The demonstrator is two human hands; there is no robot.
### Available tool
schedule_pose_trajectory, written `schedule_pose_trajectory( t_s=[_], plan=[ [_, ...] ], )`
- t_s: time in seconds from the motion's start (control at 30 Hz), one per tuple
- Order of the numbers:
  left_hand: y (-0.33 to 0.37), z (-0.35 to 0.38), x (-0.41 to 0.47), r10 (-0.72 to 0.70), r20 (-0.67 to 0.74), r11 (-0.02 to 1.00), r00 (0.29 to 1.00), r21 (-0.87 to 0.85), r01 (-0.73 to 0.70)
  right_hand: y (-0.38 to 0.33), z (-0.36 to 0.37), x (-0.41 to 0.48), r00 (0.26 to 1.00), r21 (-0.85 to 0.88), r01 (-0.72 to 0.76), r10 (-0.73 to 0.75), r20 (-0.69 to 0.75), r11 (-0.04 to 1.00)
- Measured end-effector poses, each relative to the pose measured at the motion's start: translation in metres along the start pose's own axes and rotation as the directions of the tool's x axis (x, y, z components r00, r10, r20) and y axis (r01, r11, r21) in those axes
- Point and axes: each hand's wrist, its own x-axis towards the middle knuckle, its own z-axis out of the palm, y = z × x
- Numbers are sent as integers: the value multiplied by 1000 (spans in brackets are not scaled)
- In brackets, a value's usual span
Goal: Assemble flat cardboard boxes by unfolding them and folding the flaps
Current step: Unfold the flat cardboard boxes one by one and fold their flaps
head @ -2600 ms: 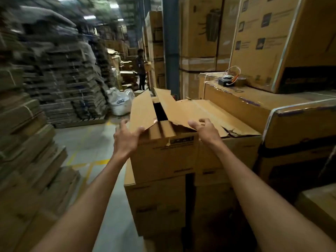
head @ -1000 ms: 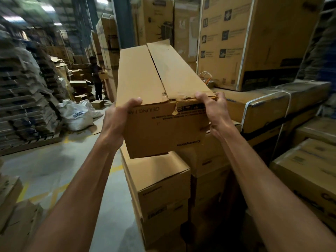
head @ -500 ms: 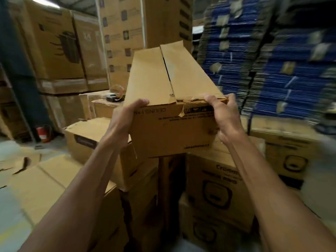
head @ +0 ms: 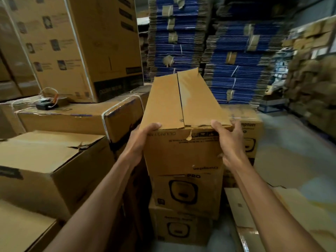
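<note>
**Cardboard box [head: 183, 106] formed, top flaps shut**

Centre frame, the box is squared up, its two top flaps [head: 163, 100] folded down and meeting at a seam, the near edge ragged. The left hand [head: 141, 140] clamps the near left corner and the right hand [head: 230, 142] the near right. Its underside is hidden. I'd call this one nearly done, though the flat blue bundles [head: 234, 57] at upper right suggest plenty remain.
</note>
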Motion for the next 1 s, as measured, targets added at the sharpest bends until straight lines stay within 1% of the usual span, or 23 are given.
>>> schedule_pose_trajectory(
  t_s=[0.1, 0.23, 0.47, 0.53, 0.8, 0.9, 0.97, 1.0],
  plan=[
    [-25, 21, 31, -47, -3, 999, 999, -2, 47, 22, -5, 28, 999, -32, -30, 30, -25, 999],
    [-48, 41, 69, -111, 0, 994, 994, -21, 111, 47, -5, 58, 997, -100, -40, 32, -76, 994],
    [-70, 51, 133, -134, 3, 991, 991, 18, 134, 72, 18, 107, 990, -140, -83, 65, -123, 987],
    [-74, 48, 154, -142, 27, 990, 989, 23, 141, 76, 30, 117, 988, -138, -90, 71, -141, 986],
    [-98, 34, 221, -193, 199, 981, 961, 51, 186, 104, 70, 151, 960, -134, -169, 132, -246, 976],
    [-104, 37, 229, -213, 258, 977, 942, 66, 203, 118, 76, 153, 948, -82, -194, 165, -272, 978],
    [-106, 39, 232, -196, 261, 981, 945, 40, 192, 126, 79, 149, 948, 21, -184, 183, -259, 983],
    [-104, 40, 232, -166, 246, 986, 955, 33, 163, 134, 79, 144, 942, 90, -175, 193, -274, 981]
  ],
)
